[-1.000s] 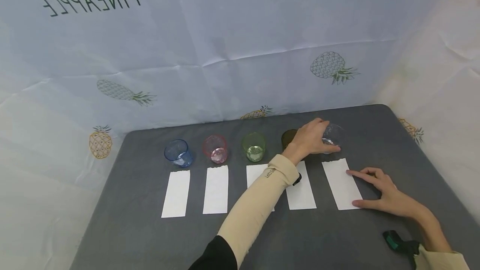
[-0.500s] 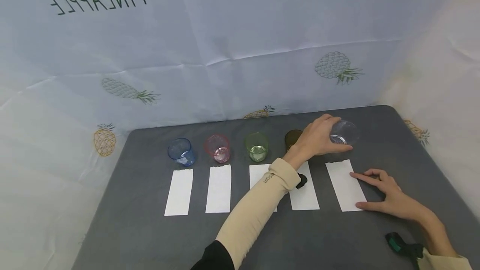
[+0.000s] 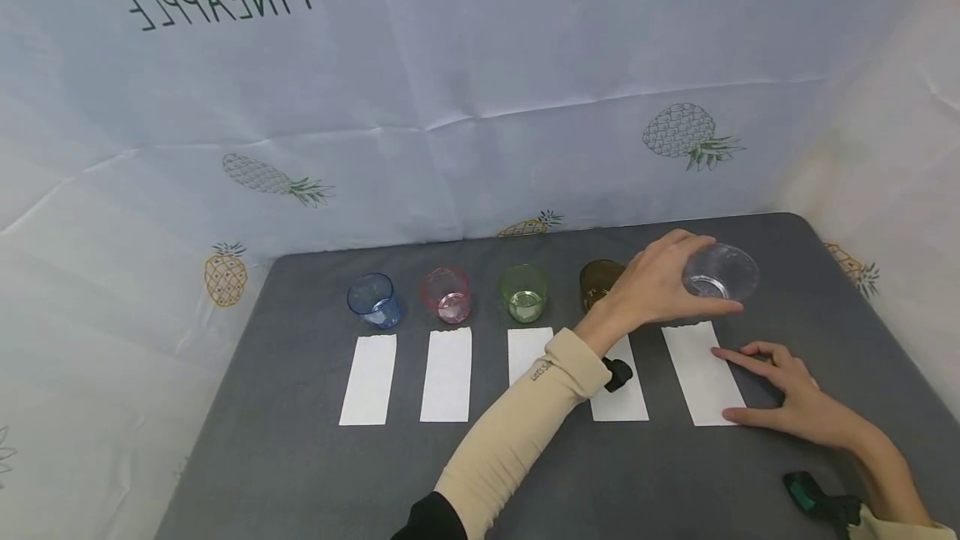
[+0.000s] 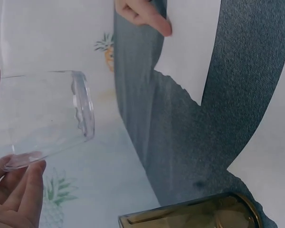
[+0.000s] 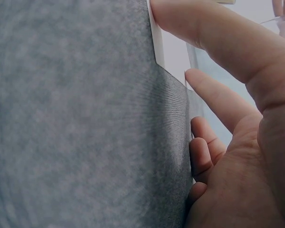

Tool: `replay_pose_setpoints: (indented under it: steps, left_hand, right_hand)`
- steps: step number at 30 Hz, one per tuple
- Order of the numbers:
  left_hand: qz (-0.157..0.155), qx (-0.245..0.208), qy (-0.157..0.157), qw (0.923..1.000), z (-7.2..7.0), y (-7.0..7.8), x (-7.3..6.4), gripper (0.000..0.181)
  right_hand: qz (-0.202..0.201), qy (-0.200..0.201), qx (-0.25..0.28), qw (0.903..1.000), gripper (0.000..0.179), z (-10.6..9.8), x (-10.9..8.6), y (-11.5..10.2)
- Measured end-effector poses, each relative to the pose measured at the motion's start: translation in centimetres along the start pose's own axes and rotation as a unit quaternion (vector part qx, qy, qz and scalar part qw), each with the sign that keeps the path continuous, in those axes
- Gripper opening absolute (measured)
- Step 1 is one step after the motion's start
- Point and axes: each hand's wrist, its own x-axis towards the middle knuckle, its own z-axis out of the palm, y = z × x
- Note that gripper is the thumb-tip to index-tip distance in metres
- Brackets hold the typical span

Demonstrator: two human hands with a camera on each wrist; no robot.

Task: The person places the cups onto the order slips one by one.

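My left hand [image 3: 660, 282] grips a clear drinking glass [image 3: 723, 273] between thumb and fingers at the back right of the table. In the left wrist view the clear glass [image 4: 42, 116] appears raised, with the curtain behind it and fingertips at its rim and side. My right hand [image 3: 806, 398] rests at the right edge of the rightmost white paper strip [image 3: 701, 373], thumb and index finger stretched out and touching it. The right wrist view shows both fingertips on that paper [image 5: 175, 54], the other fingers bent loosely.
A brown glass [image 3: 598, 280], partly behind my left hand, stands in a row with a green glass [image 3: 524, 294], a pink glass [image 3: 447, 296] and a blue glass [image 3: 375, 302]. White paper strips [image 3: 367, 380] lie before them on the grey table [image 3: 300, 473]. A pineapple-print curtain [image 3: 450, 65] hangs behind.
My left hand has shifted right, carrying the clear glass away from the brown one, which shows more now. My right hand stays at the paper's edge. The head view has turned slightly left.
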Motion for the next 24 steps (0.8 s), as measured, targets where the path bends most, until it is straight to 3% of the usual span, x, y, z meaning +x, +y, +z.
replay_pose_setpoints:
  steps: [24]
  left_hand:
    - [0.037,-0.063,0.013,0.9973,0.6,0.6,-2.8,0.083]
  right_hand:
    - [-0.019,0.007,0.011,0.9997,0.09,0.2,-0.1,0.0]
